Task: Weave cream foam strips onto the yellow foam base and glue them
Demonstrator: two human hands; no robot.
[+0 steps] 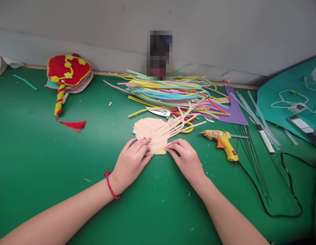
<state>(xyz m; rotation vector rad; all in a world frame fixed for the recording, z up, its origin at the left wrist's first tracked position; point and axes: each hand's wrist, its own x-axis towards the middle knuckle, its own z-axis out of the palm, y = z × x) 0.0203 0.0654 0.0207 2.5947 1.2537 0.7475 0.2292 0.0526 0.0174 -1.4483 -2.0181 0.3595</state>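
A cream fan panel (150, 129), built of pipe cleaners laid side by side in slanting rows, lies flat in front of me. Long loose pipe cleaner ends (185, 117) stick out from its right side. My left hand (133, 154) holds the panel's lower left part, its fingers curled on the surface and the thumb at the bottom edge. At the lower right edge, my right hand (185, 154) pinches a cream pipe cleaner between thumb and fingers. A pale yellow backing (161, 152) peeks out below. Just behind the panel lie red-and-yellow-handled scissors (159, 111).
Behind lies a heap of coloured pipe cleaners (168, 90) over a purple sheet (233, 110). A yellow glue gun (223, 141) with black cord lies right, near thin green wires (252, 160), clear sticks (262, 117) and a marker (265, 139). A red fan (68, 69) rests at the left.
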